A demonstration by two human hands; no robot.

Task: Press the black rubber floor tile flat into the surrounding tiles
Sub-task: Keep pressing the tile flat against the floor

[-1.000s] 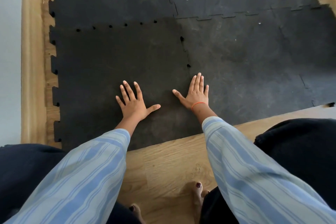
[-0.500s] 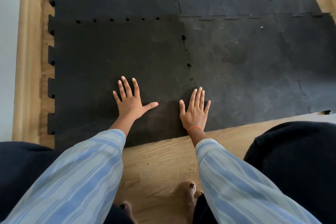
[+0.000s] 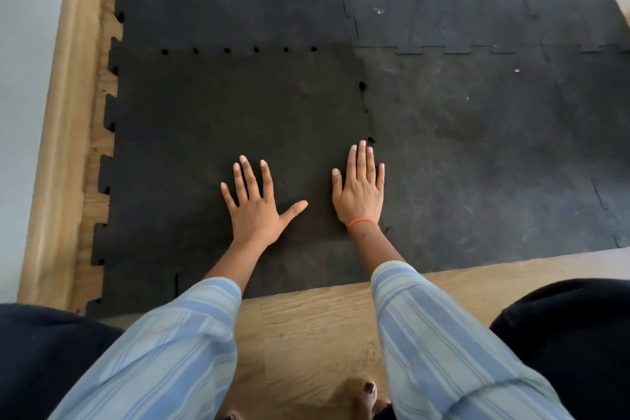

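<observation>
1. While there is only the head view to go by, it shows the key relation plainly: the black rubber floor tile [image 3: 218, 133] lies directly under and ahead of both hands, filling the left part of the mat near the floor's left edge, with its near edge against the bare wooden floor [image 3: 306, 324].
2. Left hand [image 3: 254, 206] rests palm down well inside the tile, fingers spread and thumb splayed toward the right; it holds nothing.
3. Right hand [image 3: 359, 189] also lies flat and open, fingers together and pointing away from the person, holding nothing. It sits on the tile's right edge, over the seam with the neighbouring tile [image 3: 477, 153], so it is the nearer hand to that joint.
4. Running away from the person, that seam shows small dark gaps [image 3: 363, 87] beyond the right fingertips, and a row of similar gaps [image 3: 238, 50] marks the tile's far edge. I judge these joints not fully seated, so pressing would probably need to work forward along the seam, then across the far edge.
5. Matte and faintly mottled, the tile looks darker than the greyer, scuffed surrounding tiles; all have jigsaw-tooth edges, and the free teeth [image 3: 105, 153] on the left border face a wooden skirting [image 3: 61, 133].
6. Striped blue sleeves [image 3: 436, 334] cover both forearms.
</observation>
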